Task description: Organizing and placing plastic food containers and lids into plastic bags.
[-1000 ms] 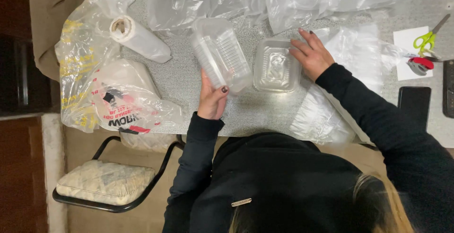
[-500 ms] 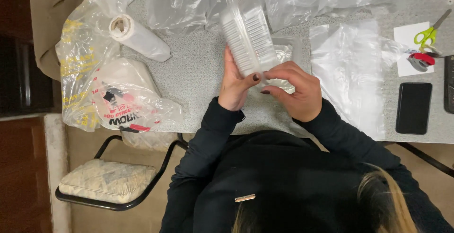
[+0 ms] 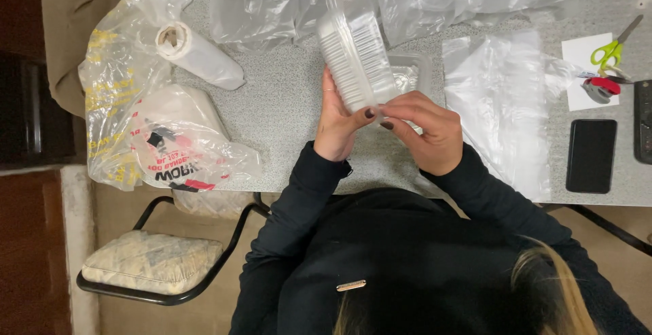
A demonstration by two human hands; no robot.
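Since a moment ago we have raised the tubs higher off the counter, our left hand gripping the stack's near end while our right hand pinches its rim, tilted so one can peel free.

You have in front of you:
- two hands, left hand, right hand, both gripping one stack of clear plastic containers
- one more clear container on table
- one roll of plastic bags
- one printed bag
- one black phone
- one pair of green scissors
- one tape dispenser
- one chair
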